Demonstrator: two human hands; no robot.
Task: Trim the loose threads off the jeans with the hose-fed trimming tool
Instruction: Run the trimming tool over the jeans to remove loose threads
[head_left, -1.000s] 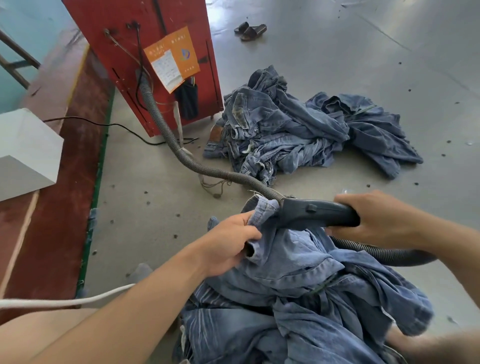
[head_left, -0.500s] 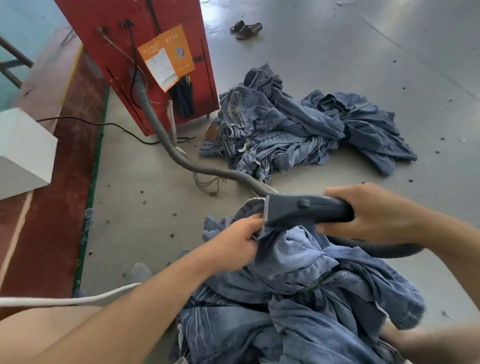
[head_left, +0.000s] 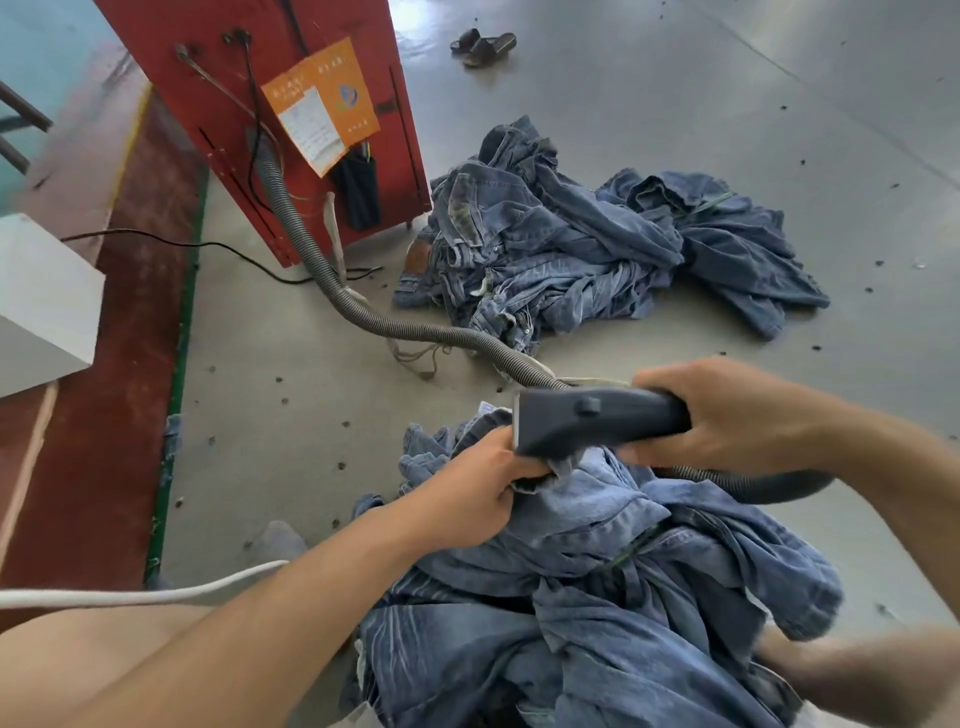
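Jeans (head_left: 597, 571) bunched in left hand (head_left: 478, 499); right hand (head_left: 727, 410) grips trimming tool (head_left: 592, 421), seemingly touching.

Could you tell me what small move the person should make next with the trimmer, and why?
Probably slide the trimmer along the denim fold the left hand pinches. Its head already sits against that bunched edge of the jeans, and the right hand grips the handle, ready to guide it.

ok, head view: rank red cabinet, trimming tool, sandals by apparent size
1. red cabinet, cut off at the top edge
2. trimming tool, near the camera, so it looks bigger than it is
3. sandals, far off on the floor
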